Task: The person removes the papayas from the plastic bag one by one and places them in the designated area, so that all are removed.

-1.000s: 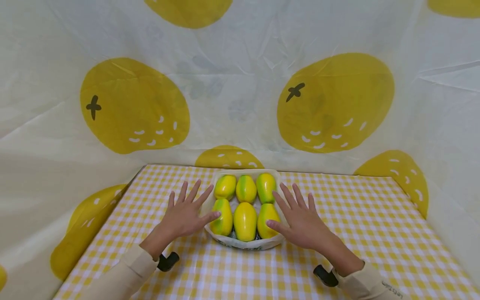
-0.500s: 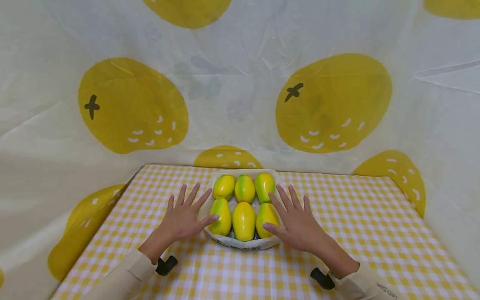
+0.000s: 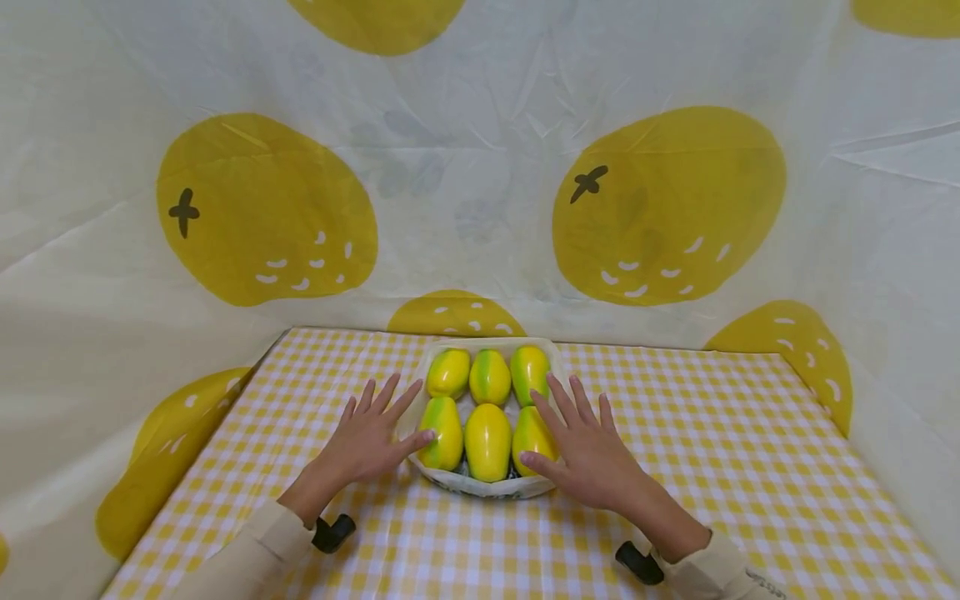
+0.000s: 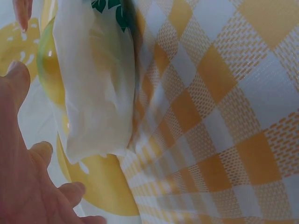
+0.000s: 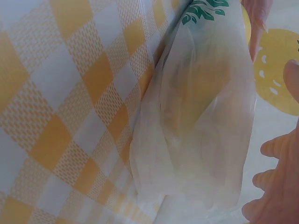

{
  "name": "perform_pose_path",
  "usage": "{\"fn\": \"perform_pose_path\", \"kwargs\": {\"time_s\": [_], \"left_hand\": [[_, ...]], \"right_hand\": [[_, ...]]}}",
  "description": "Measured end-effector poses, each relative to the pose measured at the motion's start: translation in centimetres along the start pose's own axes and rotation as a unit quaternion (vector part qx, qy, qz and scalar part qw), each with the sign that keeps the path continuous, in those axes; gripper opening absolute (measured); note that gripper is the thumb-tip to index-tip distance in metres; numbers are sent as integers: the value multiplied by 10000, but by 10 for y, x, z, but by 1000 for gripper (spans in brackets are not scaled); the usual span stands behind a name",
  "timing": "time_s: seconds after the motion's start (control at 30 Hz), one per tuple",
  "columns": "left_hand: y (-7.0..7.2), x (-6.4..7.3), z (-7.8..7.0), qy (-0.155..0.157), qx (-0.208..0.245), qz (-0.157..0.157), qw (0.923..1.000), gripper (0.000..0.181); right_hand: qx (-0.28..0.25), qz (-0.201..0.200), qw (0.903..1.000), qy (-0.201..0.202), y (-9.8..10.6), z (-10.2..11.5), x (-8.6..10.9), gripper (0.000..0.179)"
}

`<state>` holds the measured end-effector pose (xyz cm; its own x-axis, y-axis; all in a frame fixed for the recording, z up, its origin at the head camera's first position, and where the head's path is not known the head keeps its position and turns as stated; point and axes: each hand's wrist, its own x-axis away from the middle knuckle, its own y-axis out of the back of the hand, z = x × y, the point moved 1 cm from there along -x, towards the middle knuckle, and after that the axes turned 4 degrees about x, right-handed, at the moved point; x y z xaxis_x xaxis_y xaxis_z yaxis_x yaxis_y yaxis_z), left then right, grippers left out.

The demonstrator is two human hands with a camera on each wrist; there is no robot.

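Several yellow-green fruits that look like mangoes lie in two rows. They sit in a shallow container wrapped in a translucent whitish bag with green leaf print, also seen side-on in the left wrist view as the bag. My left hand hovers by the container's left side, fingers spread, thumb over the front left fruit. On the other side my right hand is spread too, its thumb and index finger over the front right fruit. Both wrist views show the hands apart from the bag wall, holding nothing.
A yellow-and-white checked cloth covers the table. Behind it and at both sides hangs a pale curtain printed with large yellow fruits. Black wrist mounts stick out under both sleeves.
My right hand has drifted slightly left and toward me, further over the front right fruit. The left hand has shifted very little. The fruits and container stay in place.
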<state>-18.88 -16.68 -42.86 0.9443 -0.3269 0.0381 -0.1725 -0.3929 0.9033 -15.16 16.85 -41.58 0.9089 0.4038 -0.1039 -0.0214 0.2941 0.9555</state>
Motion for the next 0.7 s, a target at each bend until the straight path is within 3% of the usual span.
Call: {"fn": "perform_pose_path", "kwargs": {"time_s": [0.43, 0.7], "left_hand": [[-3, -7, 9, 46, 773, 365, 9963, 79], [-2, -14, 17, -260, 1941, 348, 9800, 72]], "right_hand": [[-98, -59, 9998, 162, -8, 3, -2, 86], [-206, -394, 9980, 440, -12, 4, -2, 82]]}}
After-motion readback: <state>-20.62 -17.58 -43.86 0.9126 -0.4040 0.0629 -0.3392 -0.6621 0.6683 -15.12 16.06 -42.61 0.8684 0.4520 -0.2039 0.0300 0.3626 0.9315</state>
